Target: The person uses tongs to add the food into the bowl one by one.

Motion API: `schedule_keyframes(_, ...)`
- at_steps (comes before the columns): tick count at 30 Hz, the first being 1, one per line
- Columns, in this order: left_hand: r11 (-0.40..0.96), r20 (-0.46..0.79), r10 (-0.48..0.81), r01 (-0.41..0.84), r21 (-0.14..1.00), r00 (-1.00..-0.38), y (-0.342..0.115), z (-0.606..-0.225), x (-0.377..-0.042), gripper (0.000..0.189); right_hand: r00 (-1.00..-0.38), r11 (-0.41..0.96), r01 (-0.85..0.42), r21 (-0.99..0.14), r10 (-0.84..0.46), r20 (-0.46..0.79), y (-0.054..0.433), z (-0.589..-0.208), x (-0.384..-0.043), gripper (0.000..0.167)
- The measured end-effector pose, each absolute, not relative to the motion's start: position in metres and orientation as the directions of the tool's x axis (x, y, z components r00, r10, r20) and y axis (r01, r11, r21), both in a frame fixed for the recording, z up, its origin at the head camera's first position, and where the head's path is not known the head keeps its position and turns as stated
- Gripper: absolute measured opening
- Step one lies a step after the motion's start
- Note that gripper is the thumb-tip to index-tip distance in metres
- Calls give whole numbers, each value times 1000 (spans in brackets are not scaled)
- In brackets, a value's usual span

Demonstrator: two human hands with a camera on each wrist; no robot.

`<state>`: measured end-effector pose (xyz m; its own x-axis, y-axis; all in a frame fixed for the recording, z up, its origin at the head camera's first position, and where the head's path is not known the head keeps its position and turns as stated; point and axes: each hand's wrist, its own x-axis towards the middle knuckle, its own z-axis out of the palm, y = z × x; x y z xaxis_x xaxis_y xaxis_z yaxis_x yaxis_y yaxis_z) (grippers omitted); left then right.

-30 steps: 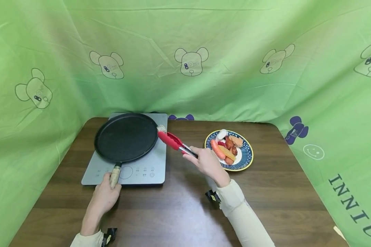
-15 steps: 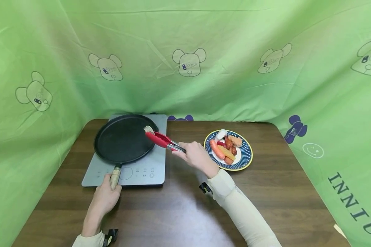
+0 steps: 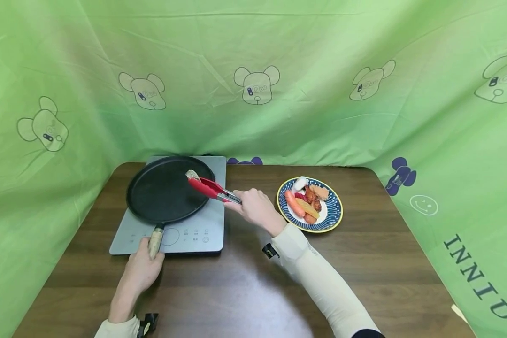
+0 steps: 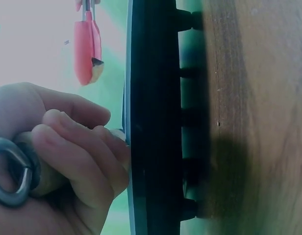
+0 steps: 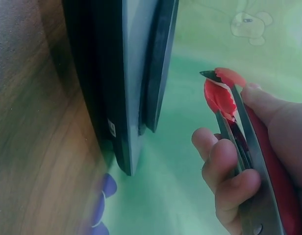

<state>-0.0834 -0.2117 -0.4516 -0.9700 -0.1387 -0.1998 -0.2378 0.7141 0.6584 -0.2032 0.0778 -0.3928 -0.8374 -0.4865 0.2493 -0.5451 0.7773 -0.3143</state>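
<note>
My left hand (image 3: 142, 272) grips the wooden handle (image 3: 155, 241) of a flat black griddle pan (image 3: 165, 190), its fingers curled round it in the left wrist view. The pan sits on a grey induction cooker (image 3: 213, 227). With my right hand (image 3: 257, 209) I hold red-tipped metal tongs (image 3: 209, 188), thumb on one arm and fingers on the other. A small pale-and-dark piece of food (image 4: 97, 72) is pinched between the tongs' tips; its kind is unclear. In the head view this piece overlaps the pan's right part, and the left wrist view shows it raised above the cooker.
Right of the cooker stands a blue-patterned plate (image 3: 337, 211) with a yellow rim, bearing a sausage (image 3: 294, 203) and several other foods. A green printed curtain (image 3: 304, 126) hangs behind and beside the wooden table (image 3: 245, 286).
My right hand has moved left with the tongs, bringing the food piece from the pan's right edge to over the pan. The left hand keeps its grip on the handle.
</note>
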Motion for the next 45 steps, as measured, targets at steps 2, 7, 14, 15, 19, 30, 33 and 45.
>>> schedule_keyframes(2,718,-197,-127,-228,657,-972,-212,-451,-84,52,-843,781,-537,-318,-485,233,76,-393,-204,30)
schedule_keyframes(7,733,-207,-114,-223,642,-972,-212,-451,-85,56,-849,786,-528,-320,-486,208,73,-396,-207,30)
schedule_keyframes(14,757,-211,-108,-218,616,-972,-215,-450,-85,57,-847,789,-531,-309,-501,175,65,-399,-207,32)
schedule_keyframes(15,761,-210,-107,-216,611,-972,-216,-449,-85,58,-848,789,-530,-310,-501,174,64,-399,-207,32)
schedule_keyframes(19,768,-212,-101,-212,605,-972,-217,-448,-84,57,-852,793,-523,-314,-499,160,61,-399,-208,34)
schedule_keyframes(30,772,-198,-78,-185,609,-977,-218,-447,-86,55,-865,817,-501,-286,-480,147,58,-393,-214,33)
schedule_keyframes(33,772,-202,-76,-186,608,-976,-218,-447,-86,54,-868,822,-496,-280,-475,145,60,-393,-215,33)
schedule_keyframes(45,771,-227,-61,-190,608,-972,-220,-446,-86,54,-870,819,-492,-294,-474,136,58,-395,-222,34)
